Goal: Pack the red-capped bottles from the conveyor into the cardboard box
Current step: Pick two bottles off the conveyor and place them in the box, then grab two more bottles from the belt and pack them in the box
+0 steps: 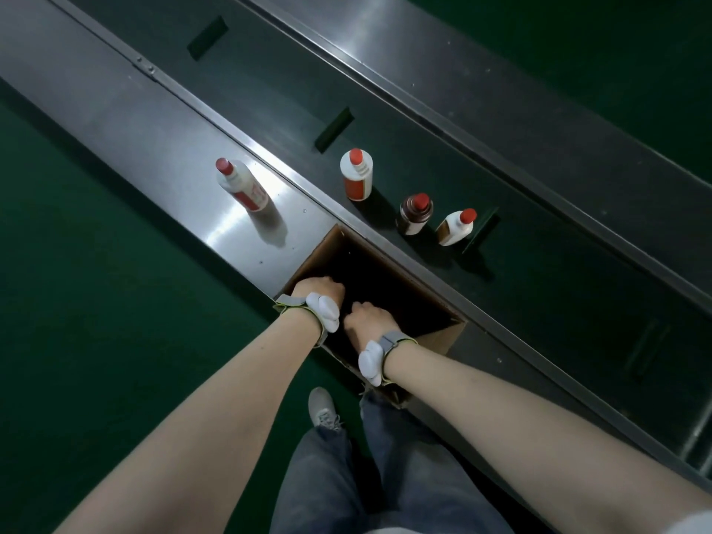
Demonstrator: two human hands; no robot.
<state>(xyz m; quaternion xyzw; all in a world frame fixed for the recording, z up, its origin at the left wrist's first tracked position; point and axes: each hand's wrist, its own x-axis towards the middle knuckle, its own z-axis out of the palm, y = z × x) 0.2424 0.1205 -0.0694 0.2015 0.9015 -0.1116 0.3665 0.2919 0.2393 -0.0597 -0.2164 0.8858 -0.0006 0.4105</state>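
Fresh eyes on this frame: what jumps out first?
Both hands, left hand and right hand, reach down into the open cardboard box at the near edge of the line. Three red-capped bottles stand on the dark conveyor belt beyond it: a white one, a brown one, a smaller white one. A fourth bottle stands alone on the steel ledge to the left.

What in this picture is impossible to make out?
Head view only:
- Inside of the cardboard box: too dark, and both hands cover it; any bottles inside are unseen.
- Fingers of the left hand and right hand: curled down into the box, so a grip cannot be told.
- Bottle labels, e.g. the brown bottle: too small to read.
- Conveyor belt: ends cut off by the edges.
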